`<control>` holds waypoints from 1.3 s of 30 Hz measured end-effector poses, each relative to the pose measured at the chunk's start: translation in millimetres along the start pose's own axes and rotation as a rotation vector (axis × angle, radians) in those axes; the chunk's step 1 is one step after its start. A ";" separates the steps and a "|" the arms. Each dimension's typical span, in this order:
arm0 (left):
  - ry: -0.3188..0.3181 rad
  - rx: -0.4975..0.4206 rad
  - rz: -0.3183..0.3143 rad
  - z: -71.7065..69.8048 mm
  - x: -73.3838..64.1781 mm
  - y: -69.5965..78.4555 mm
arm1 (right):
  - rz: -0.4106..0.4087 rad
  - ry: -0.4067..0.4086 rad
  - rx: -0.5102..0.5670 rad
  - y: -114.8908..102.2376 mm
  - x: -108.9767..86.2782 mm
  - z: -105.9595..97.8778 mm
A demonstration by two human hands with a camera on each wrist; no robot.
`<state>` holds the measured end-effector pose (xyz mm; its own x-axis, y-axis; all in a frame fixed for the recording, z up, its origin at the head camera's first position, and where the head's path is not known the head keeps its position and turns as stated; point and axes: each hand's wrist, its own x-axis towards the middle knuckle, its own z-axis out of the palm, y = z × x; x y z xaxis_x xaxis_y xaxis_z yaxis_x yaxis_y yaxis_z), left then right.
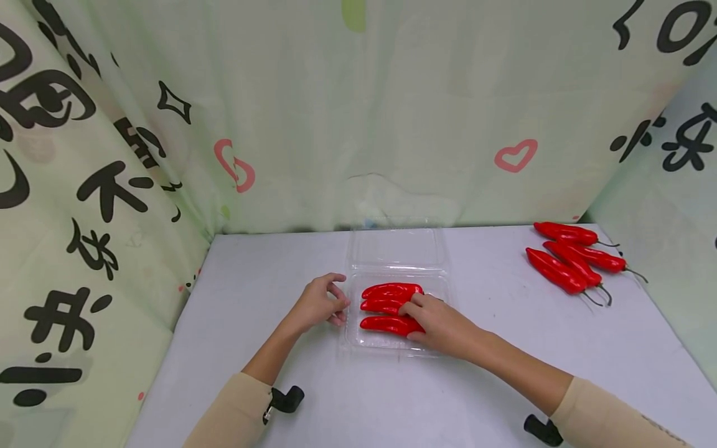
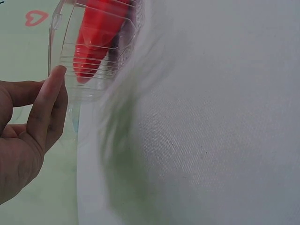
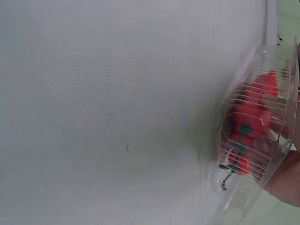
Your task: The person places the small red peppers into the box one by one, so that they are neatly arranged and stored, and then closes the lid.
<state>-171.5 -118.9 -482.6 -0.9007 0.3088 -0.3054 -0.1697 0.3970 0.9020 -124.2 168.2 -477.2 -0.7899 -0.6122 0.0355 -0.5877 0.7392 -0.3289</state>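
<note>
A clear plastic clamshell box [image 1: 370, 341] lies opened, its lid [image 1: 398, 249] folded back toward the curtain. Three glossy red peppers lie side by side in the base: a back pepper [image 1: 392, 290], a middle pepper [image 1: 379, 306] and a front pepper [image 1: 383, 324], tips pointing left. My right hand [image 1: 445, 323] reaches in from the right and grips the front pepper near its stem end, thumb on the near side; the fingers cover the stem ends. My left hand [image 1: 322, 303] is at the box's left side, fingers loosely bent, fingertips [image 2: 58, 72] right at the rim.
Several more red peppers [image 1: 554, 271] with dark stems lie in a pile at the table's back right. The white table [image 1: 269, 274] meets a pale printed curtain [image 1: 313, 124] at the back and sides. Black wrist mounts [image 1: 287, 399] stick out from both sleeves.
</note>
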 end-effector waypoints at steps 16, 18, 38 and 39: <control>-0.002 0.011 0.001 0.8 -0.6 -1.9 | -0.007 0.006 0.017 3.0 -1.4 0.6; -0.004 0.014 0.003 0.7 -0.6 -1.5 | -0.009 0.007 0.017 3.3 -1.3 0.5; -0.007 0.012 0.001 -0.7 -1.3 0.3 | 0.000 -0.020 0.021 1.7 -0.9 -3.4; -0.007 0.013 0.000 -0.7 -1.4 0.3 | 0.000 -0.020 0.022 1.6 -1.1 -3.6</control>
<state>-170.6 -119.8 -481.7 -0.8979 0.3148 -0.3076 -0.1647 0.4078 0.8981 -124.8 171.0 -474.3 -0.7859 -0.6181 0.0167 -0.5837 0.7327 -0.3500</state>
